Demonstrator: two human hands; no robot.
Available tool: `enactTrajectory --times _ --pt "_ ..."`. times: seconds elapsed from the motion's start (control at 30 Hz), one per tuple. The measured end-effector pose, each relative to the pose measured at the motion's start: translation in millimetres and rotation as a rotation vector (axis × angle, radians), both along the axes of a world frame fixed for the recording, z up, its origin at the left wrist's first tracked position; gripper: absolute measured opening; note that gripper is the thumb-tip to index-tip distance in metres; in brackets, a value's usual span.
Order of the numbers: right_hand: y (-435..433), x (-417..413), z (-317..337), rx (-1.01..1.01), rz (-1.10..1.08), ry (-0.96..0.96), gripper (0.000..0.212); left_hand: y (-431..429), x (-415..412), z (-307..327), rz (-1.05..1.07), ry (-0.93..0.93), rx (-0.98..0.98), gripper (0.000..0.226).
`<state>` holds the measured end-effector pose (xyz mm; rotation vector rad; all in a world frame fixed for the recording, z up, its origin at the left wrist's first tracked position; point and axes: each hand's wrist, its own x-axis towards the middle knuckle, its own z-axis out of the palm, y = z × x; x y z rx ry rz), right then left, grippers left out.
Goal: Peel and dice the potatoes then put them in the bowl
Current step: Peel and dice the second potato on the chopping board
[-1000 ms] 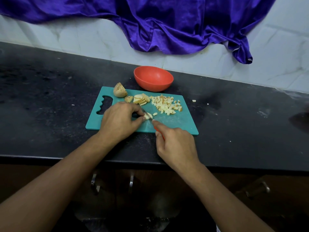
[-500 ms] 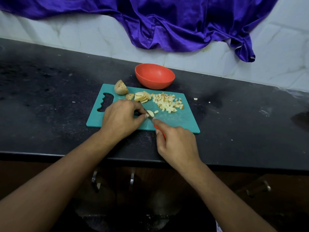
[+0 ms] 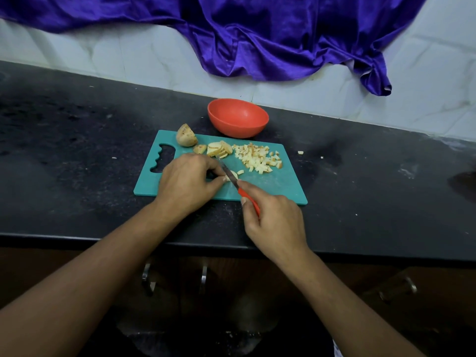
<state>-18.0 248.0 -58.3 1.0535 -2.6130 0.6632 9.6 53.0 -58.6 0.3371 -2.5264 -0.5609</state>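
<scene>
On the teal cutting board (image 3: 278,185) my left hand (image 3: 189,182) pinches a small potato slice (image 3: 231,175) between thumb and fingers. My right hand (image 3: 277,222) grips a red-handled knife (image 3: 238,185), its blade laid across that slice. A pile of diced potato (image 3: 258,158) lies on the board's far right part. Stacked potato slices (image 3: 219,149) and a small end piece (image 3: 200,149) lie left of the pile. An unpeeled potato chunk (image 3: 186,136) sits at the board's far left corner. The orange bowl (image 3: 238,117) stands behind the board and looks empty.
The board rests on a black counter (image 3: 77,163) near its front edge. Stray potato bits (image 3: 300,152) lie on the counter right of the board. A purple cloth (image 3: 257,34) hangs over the white tiled wall behind. Cabinet handles (image 3: 146,276) show below the counter.
The knife blade has lifted and shifted slightly along the slice under my left fingers. Both hands stay in nearly the same place on the board.
</scene>
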Motion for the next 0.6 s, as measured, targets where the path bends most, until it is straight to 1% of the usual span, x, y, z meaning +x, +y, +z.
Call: enactTrajectory --times 0.13,0.3,0.5,0.57,0.6 --pt "-0.1 -1.4 0.5 0.04 0.001 0.004 0.043 -0.4 -0.7 -0.6 -0.01 0.003 0.004 0.009" --pt "-0.8 -2.7 -1.1 0.037 0.009 0.012 0.043 -0.8 -1.9 -0.9 -0.023 0.015 0.006 0.008" --pt "-0.2 -7.8 2.1 0.137 0.039 0.065 0.042 -2.4 -3.0 -3.3 -0.026 0.004 0.023 0.009" --pt "0.7 -7.4 2.5 0.109 0.043 0.042 0.041 -2.7 -2.2 -3.4 -0.02 -0.001 0.02 0.009" --pt "1.7 -7.4 0.8 0.058 0.044 0.005 0.041 -2.5 -1.8 -2.9 -0.019 -0.002 0.024 0.008"
